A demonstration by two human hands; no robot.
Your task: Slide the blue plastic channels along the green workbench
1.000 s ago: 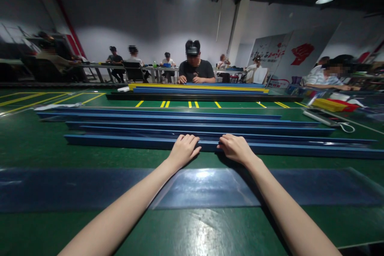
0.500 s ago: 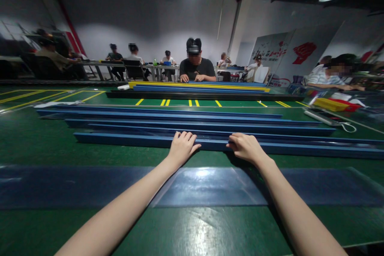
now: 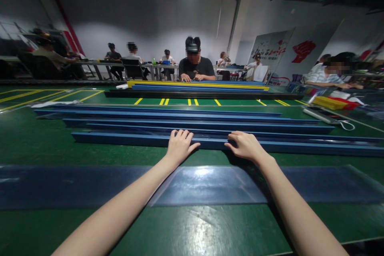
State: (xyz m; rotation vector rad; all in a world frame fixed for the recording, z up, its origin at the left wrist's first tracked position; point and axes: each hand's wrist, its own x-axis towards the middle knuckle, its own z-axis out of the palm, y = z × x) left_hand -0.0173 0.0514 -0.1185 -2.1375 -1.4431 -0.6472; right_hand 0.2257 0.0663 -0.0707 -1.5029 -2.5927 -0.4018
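Note:
Several long blue strips lie side by side across the green surface [image 3: 36, 144]. My left hand [image 3: 179, 146] rests on the nearest blue strip [image 3: 120, 140], its fingers curled over the strip's far edge and the thumb out to the right. A hand's width to the right, my right hand [image 3: 244, 146] grips the same strip with its fingers bent over the top. A wide sheet of clear dark film [image 3: 216, 186] lies flat under my forearms.
Another stack of blue and yellow strips [image 3: 198, 86] lies further back, with a seated person [image 3: 195, 66] working at it. More people sit at tables along the back and at the right. A white cable [image 3: 345, 125] and red and yellow pieces [image 3: 336, 104] lie at the right.
The nearest strip has slid to the right under my hands. My right hand moved rightward along it and my left hand shifted slightly up.

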